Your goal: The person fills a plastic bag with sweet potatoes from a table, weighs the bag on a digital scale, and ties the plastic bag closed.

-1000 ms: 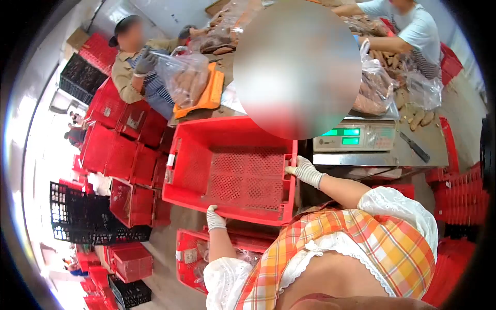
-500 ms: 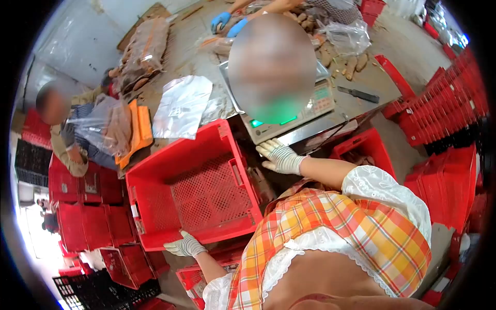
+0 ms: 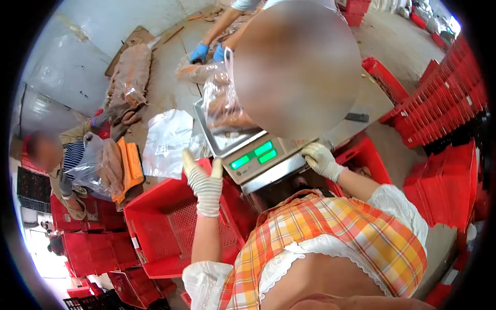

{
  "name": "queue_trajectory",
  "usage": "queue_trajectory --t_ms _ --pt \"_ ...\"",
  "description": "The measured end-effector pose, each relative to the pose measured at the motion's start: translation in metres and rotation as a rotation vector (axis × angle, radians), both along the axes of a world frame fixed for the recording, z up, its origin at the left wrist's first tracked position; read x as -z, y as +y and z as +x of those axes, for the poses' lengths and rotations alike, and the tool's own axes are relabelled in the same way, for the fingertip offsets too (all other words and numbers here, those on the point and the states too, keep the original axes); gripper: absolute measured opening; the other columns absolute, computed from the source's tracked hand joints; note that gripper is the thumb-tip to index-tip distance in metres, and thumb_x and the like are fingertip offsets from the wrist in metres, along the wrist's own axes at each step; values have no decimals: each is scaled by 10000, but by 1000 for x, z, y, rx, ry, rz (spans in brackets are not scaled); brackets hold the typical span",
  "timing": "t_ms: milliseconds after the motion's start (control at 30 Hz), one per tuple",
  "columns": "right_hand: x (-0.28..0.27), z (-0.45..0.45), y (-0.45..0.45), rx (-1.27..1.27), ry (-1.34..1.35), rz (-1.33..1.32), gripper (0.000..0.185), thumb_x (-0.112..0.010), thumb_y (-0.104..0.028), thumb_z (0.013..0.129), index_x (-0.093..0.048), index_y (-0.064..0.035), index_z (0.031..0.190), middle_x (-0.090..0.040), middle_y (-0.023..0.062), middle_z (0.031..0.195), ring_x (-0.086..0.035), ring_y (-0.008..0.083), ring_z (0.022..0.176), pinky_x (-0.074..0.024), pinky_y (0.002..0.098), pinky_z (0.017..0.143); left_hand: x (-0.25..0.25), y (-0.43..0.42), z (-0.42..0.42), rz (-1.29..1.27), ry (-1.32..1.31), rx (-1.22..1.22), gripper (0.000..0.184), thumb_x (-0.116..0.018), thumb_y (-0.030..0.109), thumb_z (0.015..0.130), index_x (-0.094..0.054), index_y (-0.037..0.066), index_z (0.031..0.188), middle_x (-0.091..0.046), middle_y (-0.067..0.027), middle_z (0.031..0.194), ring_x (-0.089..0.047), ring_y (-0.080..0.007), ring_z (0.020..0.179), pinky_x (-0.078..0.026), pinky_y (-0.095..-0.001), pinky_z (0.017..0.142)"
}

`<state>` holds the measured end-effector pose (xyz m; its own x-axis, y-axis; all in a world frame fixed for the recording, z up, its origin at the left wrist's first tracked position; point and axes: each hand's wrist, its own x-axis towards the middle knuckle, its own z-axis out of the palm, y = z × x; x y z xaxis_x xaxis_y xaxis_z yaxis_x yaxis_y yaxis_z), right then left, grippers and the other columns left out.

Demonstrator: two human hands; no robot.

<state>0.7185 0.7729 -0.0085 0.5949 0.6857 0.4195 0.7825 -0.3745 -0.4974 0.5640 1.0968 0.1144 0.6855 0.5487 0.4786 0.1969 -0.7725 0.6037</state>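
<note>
My left hand [image 3: 202,182], in a white striped knit glove, is raised over the near end of an empty-looking red crate [image 3: 150,222], thumb and fingers apart with nothing between them. My right hand [image 3: 321,161], gloved alike, rests its fingers at the right front corner of a digital scale [image 3: 276,159] with lit green displays. On the scale's metal tray [image 3: 223,144] lies a clear plastic bag of brown root vegetables [image 3: 223,103], partly hidden by a blurred patch. A white printed plastic bag [image 3: 168,138] lies flat left of the scale.
Across the table a person's blue-gloved hands [image 3: 200,52] are at another bag of roots. Another person [image 3: 67,160] stands left beside clear bags and an orange cloth [image 3: 129,168]. Stacked red crates [image 3: 439,113] rise at right, more at left. A dark-handled tool [image 3: 356,117] lies right of the scale.
My left hand has let go of the crate's near rim and risen toward the scale. My right hand has slid right along the scale's front. The bag on the tray has come into view.
</note>
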Motion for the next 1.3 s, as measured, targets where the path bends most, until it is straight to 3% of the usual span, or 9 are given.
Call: queue_trajectory --t_ms 200,267,367,433,600,700,933,1233,1300 --pt "-26 43 -19 89 278 190 172 -540 -70 823 -630 -20 961 -608 143 761 -592 257 676 -491 325 650 -66 -19 162 362 44 167 951 -743 413 656 -297 -100 1321 -388 -301 1295 -338 -432 1225 -271 -454 1050" --pt "-49 54 -22 203 673 313 185 -520 -69 853 -623 -17 996 -612 113 746 -575 197 647 -483 285 627 -64 -10 200 618 239 145 742 -678 434 717 -439 37 1297 -422 -192 1339 -339 -414 1234 -295 -446 1039" --pt "-29 83 -28 168 665 432 220 -492 -70 886 -599 1 1064 -634 88 835 -591 143 747 -484 263 683 -58 4 227 541 137 349 526 -614 378 797 -539 61 1211 -515 -185 1248 -460 -391 1139 -370 -417 984" --pt "-28 91 -26 172 853 567 257 -489 -93 900 -574 32 1109 -638 84 909 -593 129 819 -477 255 751 -72 4 226 391 176 283 333 -538 301 866 -615 37 1053 -615 -196 1028 -570 -378 940 -440 -418 869" --pt "-34 95 -11 131 886 634 264 -471 -135 930 -556 17 1128 -646 39 885 -561 79 781 -449 213 693 -78 -8 238 163 12 72 373 -454 323 923 -544 29 712 -555 -128 650 -491 -278 588 -417 -384 610" --pt "-57 85 -2 191 861 600 269 -467 -143 933 -554 9 1137 -649 41 869 -564 84 778 -448 225 707 -97 -26 249 -739 -374 74 418 -480 438 917 -485 96 678 -425 36 608 -357 -98 543 -312 -249 519" --pt "-50 65 7 138 901 707 281 -461 -179 946 -558 -2 1141 -602 25 872 -552 99 830 -444 227 754 -136 11 218 -1005 -553 178 353 -522 376 921 -475 129 673 -429 40 603 -367 -81 548 -298 -221 516" --pt "-81 68 49 17 835 552 304 -479 -214 943 -563 -4 1146 -618 29 861 -558 93 823 -439 228 778 -207 63 25 -576 -414 -79 415 -479 465 923 -445 139 667 -396 44 652 -358 -90 609 -301 -223 595" --pt "-87 67 62 27 826 533 296 -482 -218 944 -575 -12 1133 -607 20 832 -539 79 792 -431 220 737 -199 70 -14 -596 -672 -87 418 -484 436 927 -368 127 671 -365 23 647 -361 -106 612 -341 -237 623"
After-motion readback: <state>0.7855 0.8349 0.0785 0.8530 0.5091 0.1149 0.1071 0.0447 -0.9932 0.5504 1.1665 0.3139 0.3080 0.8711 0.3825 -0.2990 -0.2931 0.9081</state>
